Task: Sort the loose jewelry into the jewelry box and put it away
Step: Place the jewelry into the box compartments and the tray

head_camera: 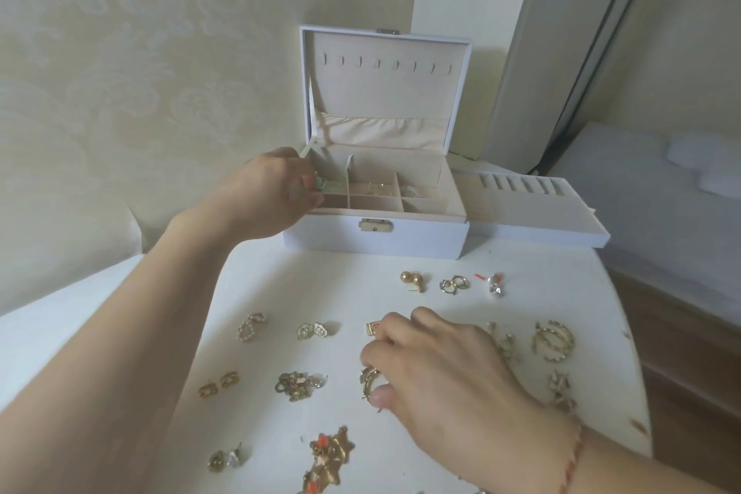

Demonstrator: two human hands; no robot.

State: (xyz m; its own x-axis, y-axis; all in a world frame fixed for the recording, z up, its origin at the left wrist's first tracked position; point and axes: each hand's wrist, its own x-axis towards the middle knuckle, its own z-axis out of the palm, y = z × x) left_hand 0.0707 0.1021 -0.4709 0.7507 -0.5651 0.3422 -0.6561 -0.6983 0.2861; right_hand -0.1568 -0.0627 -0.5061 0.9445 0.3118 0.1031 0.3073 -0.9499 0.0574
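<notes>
A white jewelry box (417,241) stands open at the back of the white table (353,285), lid upright. My left hand (264,192) is at its left front compartment, pinching a small green piece (320,182). A gold hoop (377,188) lies in a middle compartment. My right hand (437,361) is down on the table, fingers curled around a gold earring (369,379); a small gold tag piece (373,329) lies at its fingertips. Several loose earring pairs are spread over the table.
The box's removable tray (533,209) with ring slots lies to its right. Loose pieces include pearl earrings (250,327), flower studs (312,330), gold ball studs (413,280), small hoops (453,284), twisted hoops (553,341) and an orange-gold brooch (328,453). The table edge curves at the right.
</notes>
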